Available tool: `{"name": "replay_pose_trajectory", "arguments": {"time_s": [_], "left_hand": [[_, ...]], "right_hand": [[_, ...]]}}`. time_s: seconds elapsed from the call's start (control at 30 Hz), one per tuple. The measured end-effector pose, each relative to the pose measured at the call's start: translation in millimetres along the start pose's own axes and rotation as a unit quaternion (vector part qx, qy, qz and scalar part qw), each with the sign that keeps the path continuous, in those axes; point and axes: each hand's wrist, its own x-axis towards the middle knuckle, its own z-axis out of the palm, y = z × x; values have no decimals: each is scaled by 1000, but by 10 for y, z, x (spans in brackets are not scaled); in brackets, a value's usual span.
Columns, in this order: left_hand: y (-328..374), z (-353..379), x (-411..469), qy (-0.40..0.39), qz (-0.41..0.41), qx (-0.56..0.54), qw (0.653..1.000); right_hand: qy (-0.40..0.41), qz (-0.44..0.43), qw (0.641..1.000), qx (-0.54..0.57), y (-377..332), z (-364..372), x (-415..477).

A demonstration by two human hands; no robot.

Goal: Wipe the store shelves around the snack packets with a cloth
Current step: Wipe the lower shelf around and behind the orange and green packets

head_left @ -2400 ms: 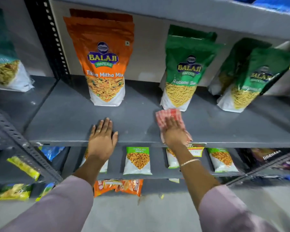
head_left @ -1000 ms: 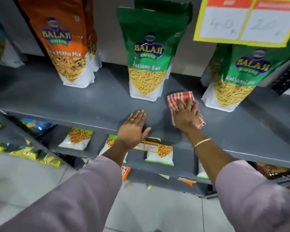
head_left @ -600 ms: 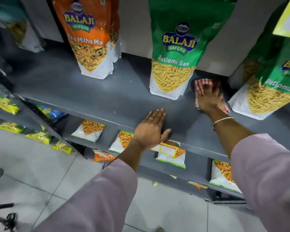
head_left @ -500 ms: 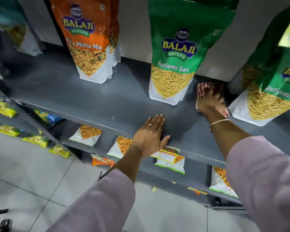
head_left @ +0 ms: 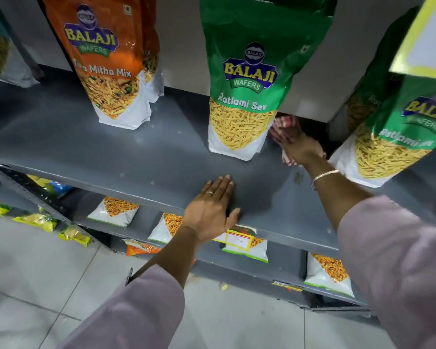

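The grey shelf (head_left: 91, 144) ran wide under both hands, its surface to the left of them bare but still flecked with pale specks, so by my reading much of the wiping remained. An orange snack packet (head_left: 106, 59) stood well to the left, a green packet (head_left: 249, 81) just left of the right hand, and a second green packet (head_left: 393, 137) just to its right. The right hand (head_left: 301, 149) was pressed flat on the red checked cloth (head_left: 283, 124), deep in the gap between the green packets; only that strip looked in hand. The left hand (head_left: 212, 210) lay open, fingers spread, on the shelf's front edge, well apart from the right. Most of the cloth was hidden under the hand and behind the green packet, the dark back corner was unreadable, and a yellow tag (head_left: 428, 36) was cut off.
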Motion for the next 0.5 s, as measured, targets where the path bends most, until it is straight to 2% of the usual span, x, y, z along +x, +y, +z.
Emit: {"name": "replay_pose_trajectory", "arguments": {"time_s": [0.07,0.13,0.23,0.3,0.37,0.43,0.47,0.5], "left_hand": [[7,-24,2,-19,-3,3,1000],[11,-28,6,-32,-10,4,999],[10,-31,-6,-47,-16,8,999],[19,-52,-2,-57,-17,10,998],[27,-66,-11,-67,-15,13,998],[31,-79,-10,-68,-16,13,997],[33,-78,-6,-71,-18,9,997],[34,-78,-5,-74,-22,5,997]], "right_hand": [[29,21,999,-8,35,25,-263],[23,32,999,-17,112,97,-640],[13,-8,1000,-25,56,143,-1345],[-21,-32,999,-22,19,79,-1794],[-107,-59,992,-15,-12,-131,-2148],[-197,-67,968,140,-16,-479,-2248],[-177,-53,957,223,15,-608,-2192],[-110,-25,952,284,70,-686,-2068]]}}
